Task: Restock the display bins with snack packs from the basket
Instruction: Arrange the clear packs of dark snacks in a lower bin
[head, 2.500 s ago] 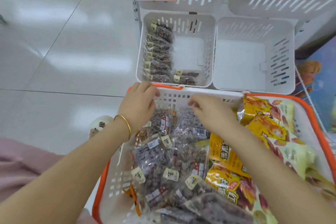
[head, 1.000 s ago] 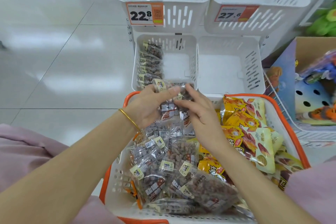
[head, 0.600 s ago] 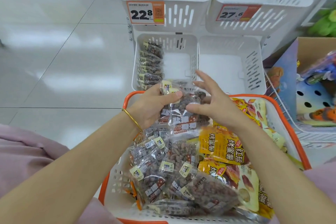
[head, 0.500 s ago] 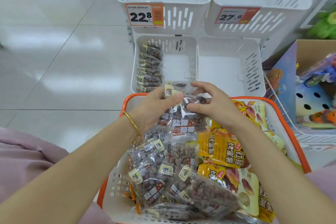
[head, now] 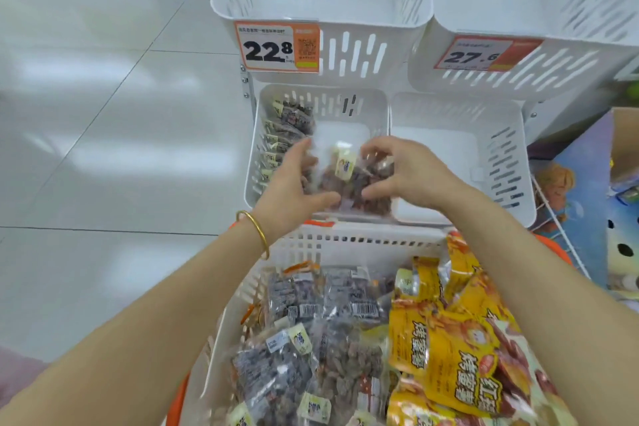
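- The left hand (head: 294, 190) grips the left edge of a clear snack pack (head: 349, 183) of dark pieces, with the thumb on its near side and the fingers on its far side.
- The right hand (head: 408, 180) pinches the pack's right edge, fingers curled over the top and thumb below.
- The pack sits between the two hands, over the lower left bin (head: 377, 104), just beyond the far rim of the basket (head: 345, 245). Motion blur hides whether it is a single pack.
- Stocked packs (head: 287, 128) stand in a row along that bin's left wall.
- The basket holds more clear packs (head: 311, 322) on the left and yellow packs (head: 449, 339) on the right.
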